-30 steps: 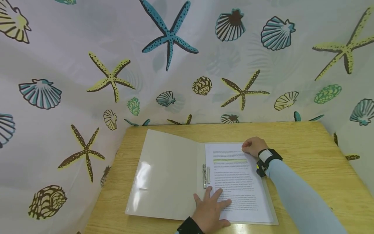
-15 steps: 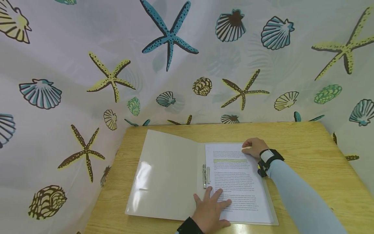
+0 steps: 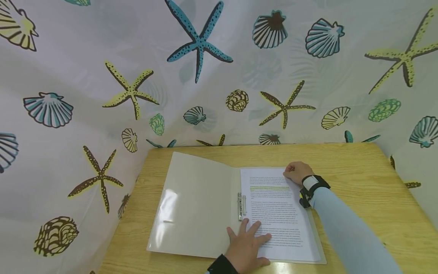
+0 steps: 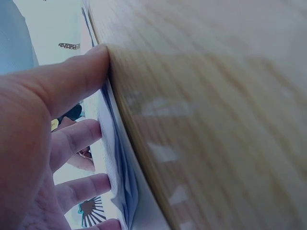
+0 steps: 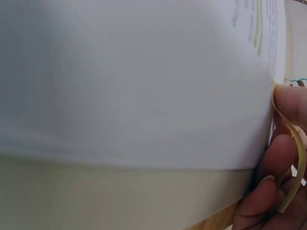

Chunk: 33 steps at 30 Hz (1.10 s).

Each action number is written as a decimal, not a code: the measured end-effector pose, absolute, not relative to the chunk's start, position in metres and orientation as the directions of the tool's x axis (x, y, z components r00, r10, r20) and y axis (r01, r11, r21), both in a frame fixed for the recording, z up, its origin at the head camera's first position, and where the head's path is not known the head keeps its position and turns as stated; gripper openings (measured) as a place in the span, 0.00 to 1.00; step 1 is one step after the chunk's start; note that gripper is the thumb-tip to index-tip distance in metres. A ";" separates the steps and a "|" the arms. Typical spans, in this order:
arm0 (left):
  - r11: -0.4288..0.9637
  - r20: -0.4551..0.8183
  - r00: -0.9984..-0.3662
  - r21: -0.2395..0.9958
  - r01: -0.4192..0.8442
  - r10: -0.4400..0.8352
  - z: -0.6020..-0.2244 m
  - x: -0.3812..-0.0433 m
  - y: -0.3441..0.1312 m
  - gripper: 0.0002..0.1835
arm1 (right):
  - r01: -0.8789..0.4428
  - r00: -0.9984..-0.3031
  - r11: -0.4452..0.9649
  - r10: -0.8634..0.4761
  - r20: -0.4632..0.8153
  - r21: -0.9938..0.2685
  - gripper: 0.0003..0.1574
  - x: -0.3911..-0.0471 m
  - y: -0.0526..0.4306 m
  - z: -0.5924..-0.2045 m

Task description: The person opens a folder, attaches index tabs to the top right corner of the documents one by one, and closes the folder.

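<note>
A white binder [image 3: 198, 205] lies opened flat, with a metal clip [image 3: 240, 207] along its spine. Printed pages [image 3: 273, 213] fill its right side, the top one carrying a yellow highlighted line. With fingers spread, my left hand [image 3: 245, 245] rests on the lower left of the top page. At the page's upper right, my right hand [image 3: 298, 172] pinches a narrow pale-yellow paper strip [image 5: 301, 151]. In the right wrist view, the strip curls down past the fingers, its upper end under the thumb tip [image 5: 290, 101] right at the page. The left wrist view shows my left thumb [image 4: 72, 76] beside the paper edges.
Under the binder is a wooden table [image 3: 359, 171]. Behind and at both sides hangs a white cloth [image 3: 212, 106] printed with starfish and shells. Dark straps with small devices [image 3: 306, 196] sit on the wrists.
My right hand and wrist shift slightly right, then slightly back left, staying at the page's upper right. The left hand and the binder stay in place.
</note>
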<state>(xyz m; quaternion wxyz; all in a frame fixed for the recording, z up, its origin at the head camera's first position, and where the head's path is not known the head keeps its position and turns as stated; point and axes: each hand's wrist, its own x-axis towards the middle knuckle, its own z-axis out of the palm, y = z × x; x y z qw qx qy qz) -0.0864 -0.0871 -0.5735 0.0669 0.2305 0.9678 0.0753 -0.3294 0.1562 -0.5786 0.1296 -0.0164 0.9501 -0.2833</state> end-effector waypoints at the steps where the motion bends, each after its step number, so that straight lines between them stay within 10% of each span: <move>1: 0.882 -0.093 -0.885 0.177 0.436 0.456 -0.574 -0.086 -0.087 0.38 | 0.048 -0.965 0.838 -0.101 -0.242 -0.543 0.13 -0.330 0.156 -0.579; 19: 0.875 -0.078 -0.883 0.201 0.440 0.462 -0.576 -0.088 -0.087 0.37 | -0.120 -0.976 0.883 -0.189 -0.109 -0.454 0.28 -0.337 0.179 -0.595; 33: 0.875 -0.072 -0.883 0.190 0.445 0.464 -0.576 -0.087 -0.087 0.38 | -0.153 -0.981 0.896 -0.188 -0.046 -0.417 0.21 -0.332 0.178 -0.592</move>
